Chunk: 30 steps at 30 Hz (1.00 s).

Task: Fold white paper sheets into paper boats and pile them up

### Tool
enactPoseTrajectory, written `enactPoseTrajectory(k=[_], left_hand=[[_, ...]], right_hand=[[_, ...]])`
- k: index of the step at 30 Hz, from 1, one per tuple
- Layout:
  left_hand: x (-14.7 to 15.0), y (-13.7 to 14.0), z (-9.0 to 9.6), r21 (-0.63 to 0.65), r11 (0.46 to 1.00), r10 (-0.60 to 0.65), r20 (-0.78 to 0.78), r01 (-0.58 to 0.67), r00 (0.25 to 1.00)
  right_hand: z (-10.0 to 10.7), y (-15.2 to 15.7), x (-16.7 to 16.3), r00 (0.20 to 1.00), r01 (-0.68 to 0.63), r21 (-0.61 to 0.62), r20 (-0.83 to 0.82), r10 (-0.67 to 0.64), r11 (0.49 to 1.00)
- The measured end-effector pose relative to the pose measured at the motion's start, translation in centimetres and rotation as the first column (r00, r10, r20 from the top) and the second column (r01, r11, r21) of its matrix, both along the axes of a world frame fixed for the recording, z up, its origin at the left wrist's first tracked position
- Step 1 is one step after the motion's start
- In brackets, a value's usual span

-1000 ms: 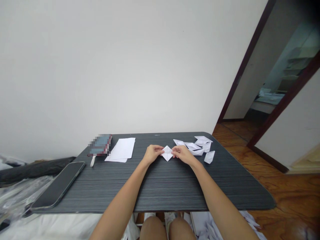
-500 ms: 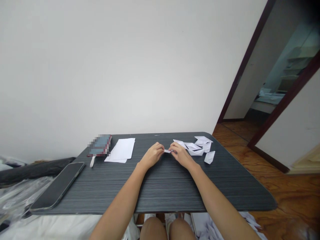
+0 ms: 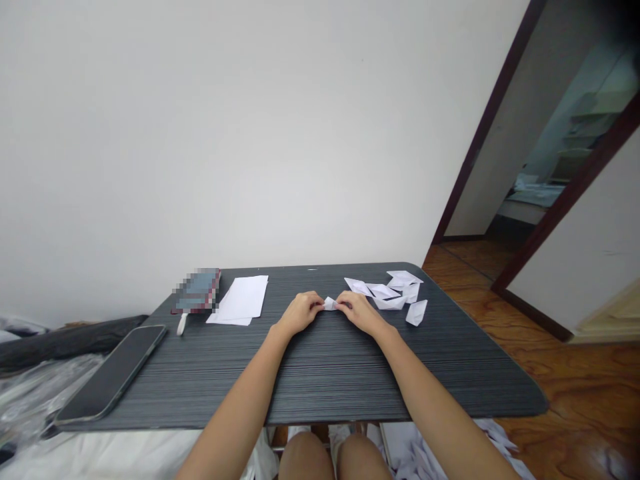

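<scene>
While the left hand (image 3: 301,312) is pinching one end with thumb and fingers together, the right hand (image 3: 360,310) is pinching the other, both clamping the small, peaked, folded white paper (image 3: 329,304) between them. From the left fingertips this paper is lying at three o'clock, from the right at nine; its visible long axis is running nine to three, neither hand sitting clearly nearer. Fingers are hiding its ends. Just beyond the right hand, between one and three o'clock, pointed, folded white paper pieces (image 3: 390,303) are crowding that side. Overlapping flat white paper sheets (image 3: 243,299) are resting well apart at nine o'clock, and a black rectangular phone (image 3: 113,373) is lying farther out, between eight and nine. At six o'clock the dark grey, striped tabletop (image 3: 340,373) is showing between the forearms (image 3: 250,400), down to its near edge; at twelve, its far edge is running along the pale wall (image 3: 300,133).
</scene>
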<state>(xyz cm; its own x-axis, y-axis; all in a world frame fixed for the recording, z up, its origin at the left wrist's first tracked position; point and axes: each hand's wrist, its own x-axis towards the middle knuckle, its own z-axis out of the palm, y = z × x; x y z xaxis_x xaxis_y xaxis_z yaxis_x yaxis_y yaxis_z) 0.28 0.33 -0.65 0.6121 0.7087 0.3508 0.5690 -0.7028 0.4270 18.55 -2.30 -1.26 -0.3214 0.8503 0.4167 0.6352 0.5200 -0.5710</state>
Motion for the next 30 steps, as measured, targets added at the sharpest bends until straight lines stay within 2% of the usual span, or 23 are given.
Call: enactPoseTrajectory(k=[5, 10, 14, 22, 25, 30], left_hand=[[0.3, 0.1, -0.4, 0.020, 1.000, 0.002, 0.023, -0.002, 1.000], [0.4, 0.4, -0.7, -0.107, 0.986, 0.130, 0.047, -0.124, 0.990], [0.6, 0.8, -0.9, -0.156, 0.970, 0.196, 0.054, -0.185, 0.979], [1.5, 0.6, -0.3, -0.108, 0.942, 0.296, -0.170, -0.317, 0.940], [1.8, 0.3, 0.1, -0.095, 0.939, 0.302, -0.233, -0.331, 0.925], [1.9, -0.1, 0.1, -0.055, 0.939, 0.311, -0.281, -0.339, 0.908]], right_hand=[[-0.5, 0.4, 0.1, 0.999, 0.044, -0.055, -0.011, -0.045, 0.998], [-0.9, 1.1, 0.0, 0.991, 0.079, -0.168, -0.092, -0.096, 0.983], [-1.0, 1.7, -0.5, 0.984, 0.146, -0.197, -0.070, -0.163, 0.969], [-0.4, 1.9, -1.6, 0.960, 0.253, -0.131, 0.160, -0.231, 0.958], [-0.4, 1.7, -1.8, 0.932, 0.286, -0.108, 0.263, -0.250, 0.952], [-1.1, 1.2, -1.1, 0.918, 0.242, 0.029, 0.318, -0.238, 0.970]])
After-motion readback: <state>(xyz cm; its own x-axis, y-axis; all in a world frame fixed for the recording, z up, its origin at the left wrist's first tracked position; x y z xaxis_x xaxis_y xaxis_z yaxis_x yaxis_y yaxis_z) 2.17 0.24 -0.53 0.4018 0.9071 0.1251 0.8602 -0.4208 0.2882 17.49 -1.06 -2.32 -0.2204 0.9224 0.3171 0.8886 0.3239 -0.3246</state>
